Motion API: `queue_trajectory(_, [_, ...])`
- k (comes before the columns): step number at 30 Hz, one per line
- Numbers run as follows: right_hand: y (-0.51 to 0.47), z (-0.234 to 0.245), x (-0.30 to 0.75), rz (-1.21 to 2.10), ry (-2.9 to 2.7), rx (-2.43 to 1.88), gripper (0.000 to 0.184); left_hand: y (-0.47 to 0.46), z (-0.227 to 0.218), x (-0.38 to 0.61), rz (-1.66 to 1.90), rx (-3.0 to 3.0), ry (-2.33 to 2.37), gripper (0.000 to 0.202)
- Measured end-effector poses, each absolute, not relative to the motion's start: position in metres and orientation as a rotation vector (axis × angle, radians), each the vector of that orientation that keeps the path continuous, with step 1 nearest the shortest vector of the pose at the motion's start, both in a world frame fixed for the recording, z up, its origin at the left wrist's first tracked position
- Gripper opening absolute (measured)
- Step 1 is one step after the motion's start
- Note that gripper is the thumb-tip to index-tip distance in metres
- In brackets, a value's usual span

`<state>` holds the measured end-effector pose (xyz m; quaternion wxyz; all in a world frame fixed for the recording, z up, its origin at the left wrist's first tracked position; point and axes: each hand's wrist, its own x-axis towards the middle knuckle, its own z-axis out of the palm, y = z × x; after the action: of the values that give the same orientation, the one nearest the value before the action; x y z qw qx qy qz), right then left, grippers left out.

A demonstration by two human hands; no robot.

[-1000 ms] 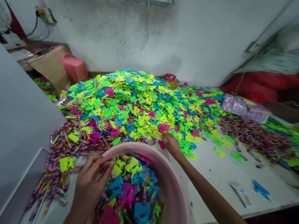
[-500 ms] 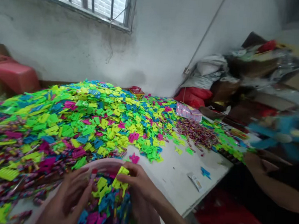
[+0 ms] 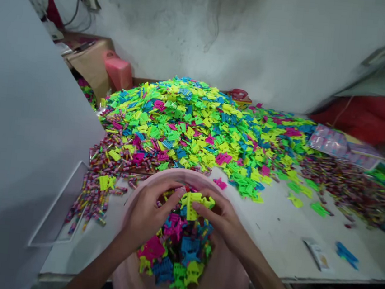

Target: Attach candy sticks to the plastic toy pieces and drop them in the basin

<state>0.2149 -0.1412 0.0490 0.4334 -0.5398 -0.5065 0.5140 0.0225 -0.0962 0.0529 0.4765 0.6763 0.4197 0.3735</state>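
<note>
My left hand point(image 3: 152, 211) is over the left side of a pink tub point(image 3: 230, 275), its thumb and fingers pinched on a small red-ended stick point(image 3: 184, 188) that is mostly hidden. Just beside it, my right hand point(image 3: 224, 218) grips a yellow plastic piece point(image 3: 192, 206) between thumb and fingers. The two held things are close together; I cannot tell whether they touch. Below them, the tub holds loose plastic pieces point(image 3: 190, 249) in blue, pink, green and yellow.
Behind the tub rises a large heap of bright plastic pieces point(image 3: 195, 117). Small printed sticks lie in piles at the left point(image 3: 95, 194) and right point(image 3: 355, 187). A small packet point(image 3: 317, 255) and a blue piece point(image 3: 347, 255) lie on the white table point(image 3: 272, 234). A pale panel point(image 3: 27, 124) stands at left.
The view has swung left, so the tub now sits more central and the co-worker is out of frame. My hands have come closer together, still holding the stick and yellow piece.
</note>
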Motion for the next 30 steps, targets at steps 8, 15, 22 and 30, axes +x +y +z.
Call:
queue_trajectory(8, [-0.149, 0.059, 0.214, 1.501, -1.241, -1.265, 0.03, -0.099, 0.051, 0.018, 0.865, 1.646, 0.982, 0.032])
queue_trajectory(15, [-0.153, 0.06, 0.221, 1.222, -1.359, -1.322, 0.028, -0.111, 0.061, 0.013, 0.918, 1.807, 1.031, 0.023])
queue_trajectory(22, [-0.159, 0.074, 0.221, 1.182, -1.442, -1.405, 0.028, -0.12, 0.073, 0.013, 0.864, 1.895, 1.015, 0.02])
queue_trajectory(30, [-0.16, 0.082, 0.217, 1.215, -1.485, -1.476, 0.033, -0.118, 0.072, 0.014, 0.825, 1.929, 0.992, 0.025])
